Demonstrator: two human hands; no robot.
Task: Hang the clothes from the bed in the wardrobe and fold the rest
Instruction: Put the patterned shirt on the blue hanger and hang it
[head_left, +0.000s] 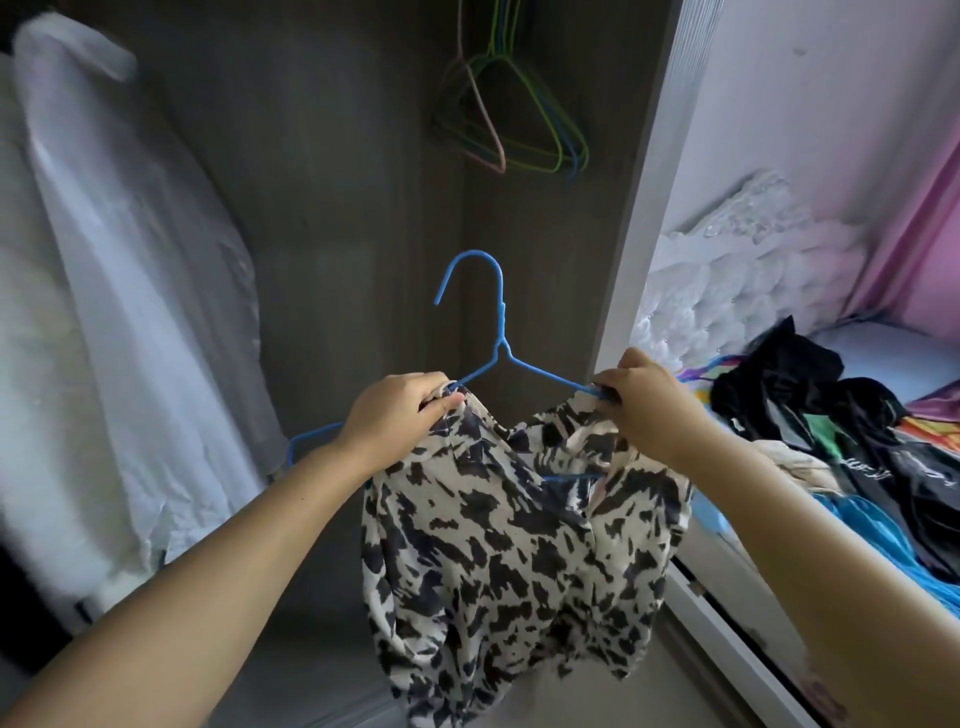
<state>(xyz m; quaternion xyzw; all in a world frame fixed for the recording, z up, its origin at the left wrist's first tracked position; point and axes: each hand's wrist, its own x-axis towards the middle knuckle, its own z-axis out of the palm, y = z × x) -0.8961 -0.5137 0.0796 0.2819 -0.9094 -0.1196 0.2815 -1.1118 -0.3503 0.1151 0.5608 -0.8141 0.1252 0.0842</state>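
Both hands hold a black-and-cream patterned top (519, 540) in front of the open wardrobe (332, 182): the left hand (395, 418) pinches its collar against one arm of a blue wire hanger (496, 332), the right hand (641, 397) grips the other shoulder and hanger arm. Empty coloured hangers (511, 104) hang above. More clothes (831, 415) lie on the bed (883, 343) at right.

Dark grey panels (332, 156) back the cupboard, edged by a pale frame (639, 218). A white wall (831, 104) rises to the right, a pink curtain (914, 244) hanging beside it. The light is dim.
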